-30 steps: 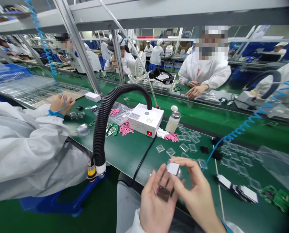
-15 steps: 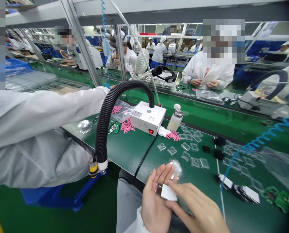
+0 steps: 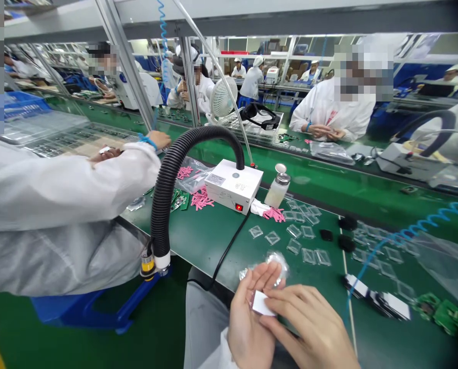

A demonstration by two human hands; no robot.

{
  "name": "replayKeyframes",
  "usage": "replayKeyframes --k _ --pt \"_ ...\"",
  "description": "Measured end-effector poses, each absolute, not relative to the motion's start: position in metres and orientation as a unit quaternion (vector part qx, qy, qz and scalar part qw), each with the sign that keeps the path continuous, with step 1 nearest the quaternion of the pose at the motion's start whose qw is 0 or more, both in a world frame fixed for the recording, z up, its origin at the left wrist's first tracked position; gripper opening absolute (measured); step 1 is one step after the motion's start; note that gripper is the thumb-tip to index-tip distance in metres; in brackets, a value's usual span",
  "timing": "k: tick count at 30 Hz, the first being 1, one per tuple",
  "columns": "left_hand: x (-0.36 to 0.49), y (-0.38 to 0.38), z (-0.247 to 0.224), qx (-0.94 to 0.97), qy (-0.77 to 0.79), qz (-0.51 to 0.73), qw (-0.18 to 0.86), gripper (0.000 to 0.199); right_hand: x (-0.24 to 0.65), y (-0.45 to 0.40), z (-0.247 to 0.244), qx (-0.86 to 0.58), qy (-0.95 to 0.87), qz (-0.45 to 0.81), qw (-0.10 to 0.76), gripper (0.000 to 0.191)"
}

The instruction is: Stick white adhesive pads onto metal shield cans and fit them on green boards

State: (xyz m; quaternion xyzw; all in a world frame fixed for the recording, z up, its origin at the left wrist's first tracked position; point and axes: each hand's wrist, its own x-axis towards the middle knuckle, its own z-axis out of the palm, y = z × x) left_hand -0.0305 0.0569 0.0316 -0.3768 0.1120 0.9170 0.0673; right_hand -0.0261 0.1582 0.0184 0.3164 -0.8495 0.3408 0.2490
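Note:
My left hand (image 3: 249, 325) is palm up near the table's front edge, its thumb and fingers cradling a small flat part. A white square piece (image 3: 262, 303) covers most of that part, so little of what lies beneath shows. From the right, my right hand (image 3: 313, 320) pinches the white piece between thumb and fingertips, over the left palm. Just beyond my left fingers lies a shiny clear plastic bundle (image 3: 278, 264). Several clear rectangular frames (image 3: 309, 256) are spread on the green table (image 3: 202, 246) farther out.
A white box (image 3: 234, 184) with a black ribbed hose (image 3: 160, 205) stands ahead, beside a pump bottle (image 3: 278, 188) and pink strips (image 3: 202, 199). At right are white-topped dark parts (image 3: 392, 305), green boards (image 3: 440, 313) and a blue coiled hose (image 3: 424, 223). A co-worker's sleeve (image 3: 79, 179) reaches in from the left.
The white piece has shifted left over the part, covering the dark area visible before. My right hand moved slightly left with it. The left co-worker's arm has drawn back.

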Motion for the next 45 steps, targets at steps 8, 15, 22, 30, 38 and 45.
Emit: replayKeyframes --k 8,15,22,30,38,45 --pt "-0.031 0.058 0.031 -0.378 0.121 0.915 0.076 0.022 -0.024 0.157 0.018 0.31 -0.85 0.341 0.257 0.029" --pt "-0.031 0.058 0.034 -0.371 0.109 0.918 0.086 0.022 -0.022 0.156 0.017 0.308 -0.857 0.328 0.251 0.033" --pt "-0.027 0.057 0.029 -0.348 0.071 0.929 0.103 0.022 -0.021 0.155 0.015 0.299 -0.861 0.314 0.265 0.033" --pt "-0.028 0.055 0.03 -0.376 0.031 0.916 0.136 0.015 -0.026 0.162 0.024 0.342 -0.855 0.31 0.235 0.028" --pt "-0.029 0.048 0.032 -0.358 0.043 0.918 0.165 0.016 -0.04 0.18 0.045 0.413 -0.852 0.283 0.156 0.02" --pt "-0.028 0.049 0.032 -0.367 0.08 0.913 0.162 0.02 -0.04 0.179 0.036 0.408 -0.846 0.296 0.171 0.023"
